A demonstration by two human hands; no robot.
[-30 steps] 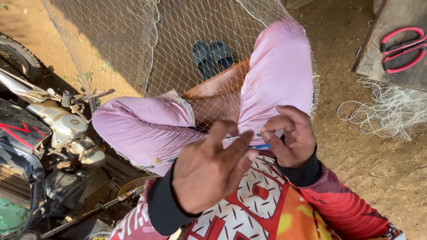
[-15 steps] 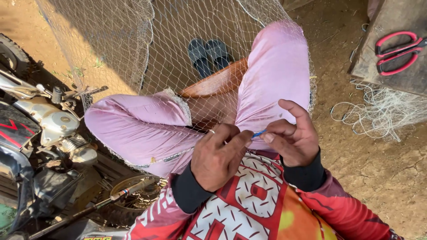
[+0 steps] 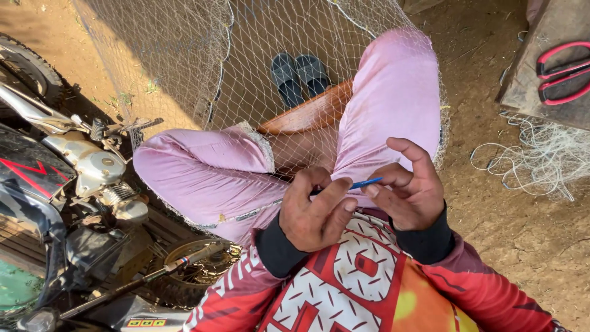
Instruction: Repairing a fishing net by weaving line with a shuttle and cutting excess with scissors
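Item: blue netting needle (image 3: 366,182), pinched in my right hand (image 3: 410,187), long axis pointing left. My left hand (image 3: 314,209), fingers curled on the fishing net (image 3: 246,74), sat just left of the needle's tip.

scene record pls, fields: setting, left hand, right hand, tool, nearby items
setting: dirt ground, fishing net draped over pink-trousered legs
left hand: fingers curled, pinching net at the blue needle's end
right hand: holds blue netting needle between thumb and fingers
nearby: red scissors, loose twine, motorbike, dark sandals
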